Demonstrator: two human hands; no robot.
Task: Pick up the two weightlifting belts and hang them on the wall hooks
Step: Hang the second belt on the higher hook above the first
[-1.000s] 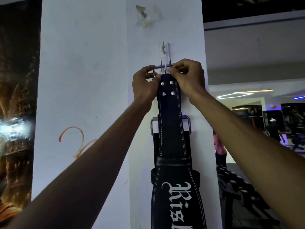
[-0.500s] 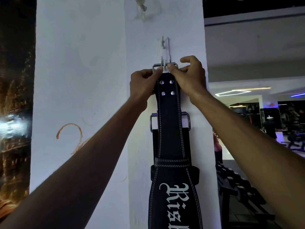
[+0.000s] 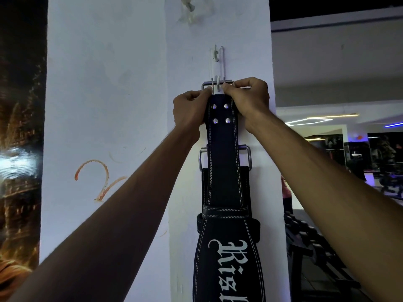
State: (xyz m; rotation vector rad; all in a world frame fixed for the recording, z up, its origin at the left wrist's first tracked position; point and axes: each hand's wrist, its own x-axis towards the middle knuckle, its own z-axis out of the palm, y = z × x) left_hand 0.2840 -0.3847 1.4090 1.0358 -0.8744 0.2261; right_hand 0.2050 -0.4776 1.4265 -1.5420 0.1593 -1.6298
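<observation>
A black leather weightlifting belt with white stitching and white lettering hangs down the white pillar. Its steel buckle is at the lower end of the white wall hook, the hook tip showing between the two prongs. My left hand grips the belt's top left edge. My right hand grips the top right edge and the buckle. Behind it hangs a second black belt, its steel buckle showing on both sides lower on the pillar.
The white pillar has an orange scribble on its left face and a broken clear hook near the top. A dark poster lies left. A dumbbell rack stands low right, with the gym floor beyond.
Both hands lowered the buckle a little so it now sits over the hook's lower tip. The belt slid down slightly with them.
</observation>
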